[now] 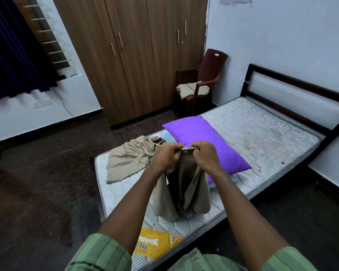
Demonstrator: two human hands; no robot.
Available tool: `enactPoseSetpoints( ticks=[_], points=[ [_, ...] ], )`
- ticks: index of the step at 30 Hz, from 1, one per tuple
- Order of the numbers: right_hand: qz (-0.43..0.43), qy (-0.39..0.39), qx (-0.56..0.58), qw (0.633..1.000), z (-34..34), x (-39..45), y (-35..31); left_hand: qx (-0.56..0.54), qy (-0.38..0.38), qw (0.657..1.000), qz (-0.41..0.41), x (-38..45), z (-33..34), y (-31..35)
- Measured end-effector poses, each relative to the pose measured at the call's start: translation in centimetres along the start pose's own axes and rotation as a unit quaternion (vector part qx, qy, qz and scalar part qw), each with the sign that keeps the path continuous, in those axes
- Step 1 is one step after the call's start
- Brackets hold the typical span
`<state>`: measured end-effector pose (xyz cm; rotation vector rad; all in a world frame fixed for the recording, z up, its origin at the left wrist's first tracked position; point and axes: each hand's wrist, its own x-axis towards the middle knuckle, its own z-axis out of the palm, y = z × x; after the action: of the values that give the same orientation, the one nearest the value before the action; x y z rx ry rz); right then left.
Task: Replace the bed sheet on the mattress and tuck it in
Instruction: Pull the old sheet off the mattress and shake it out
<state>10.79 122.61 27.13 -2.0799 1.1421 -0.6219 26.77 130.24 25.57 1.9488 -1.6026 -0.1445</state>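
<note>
Sheet [181, 184], beige, hung over the bare striped mattress [262, 133], its top edge pinched between left hand [165, 156] and right hand [205, 155], both fists clamped on it, close together. A second beige cloth [129, 159] lay left; purple pillow [205, 141] lay right.

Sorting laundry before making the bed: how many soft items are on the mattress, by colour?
Beige sheets: 2, one held, one lying in a heap
Purple pillow: 1
Light blue pillow, under the purple one: 1
Total: 4
</note>
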Motion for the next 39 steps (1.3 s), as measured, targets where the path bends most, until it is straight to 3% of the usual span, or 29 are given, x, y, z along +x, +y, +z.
enactPoseSetpoints(
  ticks=[3, 6, 8, 14, 17, 19, 22, 24, 26, 28, 31, 33, 34, 39],
  points=[
    [0.033, 0.025, -0.095, 0.995, -0.1, -0.3, 0.6, 0.008, 0.039, 0.999, -0.003, 0.2, -0.7, -0.8],
    [0.071, 0.028, -0.165, 0.983, 0.2, -0.8, 1.1, -0.013, 0.145, 0.988, -0.058, 0.5, -1.6, -0.7],
    [0.082, 0.054, -0.182, 0.978, 0.2, -0.7, 1.8, -0.033, 0.196, 0.977, -0.077, 0.4, -2.2, -0.9],
    [0.118, 0.154, -0.155, 0.969, -0.3, 0.3, 1.3, -0.049, 0.241, 0.954, -0.173, -0.1, -2.2, -0.5],
    [0.092, 0.196, -0.096, 0.972, -0.6, 0.5, 0.4, -0.036, 0.201, 0.948, -0.246, 0.3, -1.5, -2.0],
    [0.047, 0.178, 0.02, 0.983, -0.6, 1.2, 0.5, -0.042, 0.128, 0.97, -0.202, 0.4, -1.4, -2.6],
    [-0.004, 0.035, 0.122, 0.992, 0.0, 2.1, -0.6, -0.109, 0.016, 0.992, -0.058, 0.5, -0.8, -1.6],
    [-0.025, -0.039, 0.128, 0.991, 0.7, 2.1, -1.2, -0.117, -0.013, 0.993, -0.018, 0.8, -0.2, -0.8],
    [-0.034, -0.048, 0.119, 0.991, 1.3, 2.2, -0.8, -0.086, -0.017, 0.996, -0.023, 1.4, -0.1, -0.7],
    [-0.03, -0.021, 0.038, 0.999, 1.3, 2.5, 0.1, -0.05, 0.007, 0.998, -0.049, 1.5, -0.6, -1.0],
    [0.006, 0.005, -0.133, 0.991, 0.5, 2.8, 2.1, -0.023, 0.112, 0.987, -0.115, 1.4, -2.9, -0.9],
    [0.026, 0.021, -0.112, 0.993, 0.1, 2.8, 4.0, -0.015, 0.176, 0.973, -0.151, 1.7, -4.8, -1.2],
    [0.027, 0.022, -0.084, 0.996, -0.1, 2.7, 4.6, -0.017, 0.17, 0.975, -0.142, 1.9, -5.5, -1.4],
    [-0.029, -0.036, 0.06, 0.997, 0.9, 3.3, 2.6, -0.082, -0.066, 0.994, -0.034, 2.3, -3.1, -0.4]
  ],
)
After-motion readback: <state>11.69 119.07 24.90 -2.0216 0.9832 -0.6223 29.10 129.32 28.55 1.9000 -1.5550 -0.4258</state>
